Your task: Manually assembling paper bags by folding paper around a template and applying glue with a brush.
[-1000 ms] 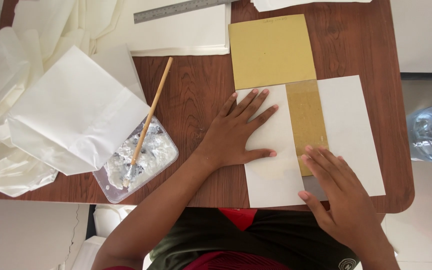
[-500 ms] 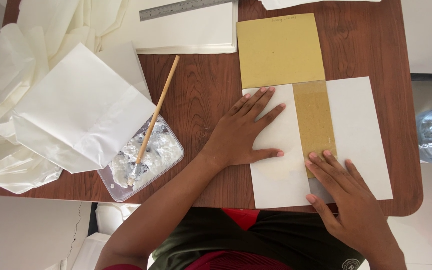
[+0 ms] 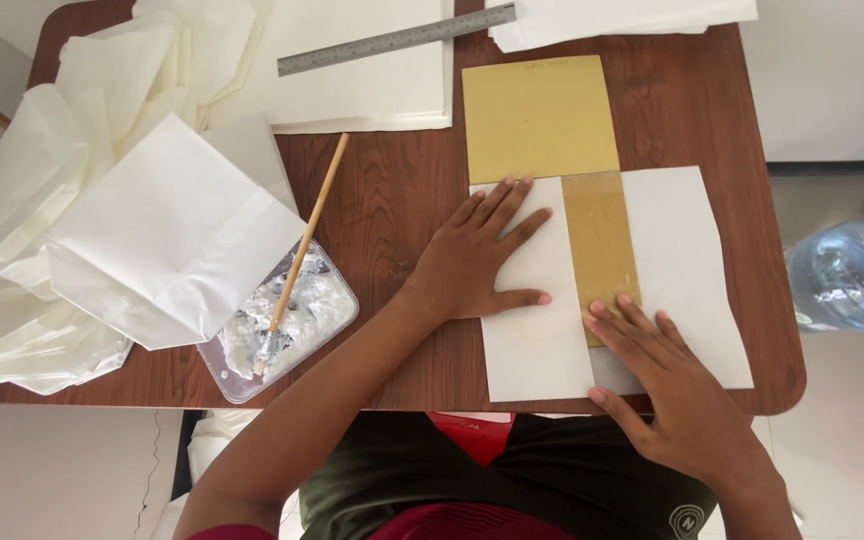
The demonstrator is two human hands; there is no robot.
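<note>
— Pressing flat, your left hand (image 3: pixel 480 262) lies palm down with fingers spread on the left white sheet (image 3: pixel 532 340), holding nothing, just resting on it. Is that how you see it?

— Yes. And your right hand (image 3: pixel 674 388) is open too, fingers loosely fanned, gripping nothing. Its fingertips (image 3: pixel 597 308) touch the lower end of the gold strip (image 3: pixel 600 255) that shows between the two white sheets, while the palm covers the near edge of the right white sheet (image 3: pixel 687 270).

— Where does that gold strip sit?

— Between your hands, running away from you. Just beyond it lies a gold board (image 3: pixel 539 118), touching the far edges of the white sheets.

— And further out on your left?

— A clear plastic tray (image 3: pixel 336 318) of white paste sits near the table's front edge, with a wooden-handled brush (image 3: pixel 304 246) leaning in it. A folded white paper (image 3: pixel 167 235) overlaps the tray, and crumpled tissue sheets (image 3: pixel 52 180) pile up beyond that.

— At the far side?

— A metal ruler (image 3: pixel 392 40) lies across a stack of white paper (image 3: pixel 372 90). All of it rests on the brown wooden table (image 3: pixel 402 190). A clear water bottle (image 3: pixel 852 275) stands on the floor to your right.
</note>
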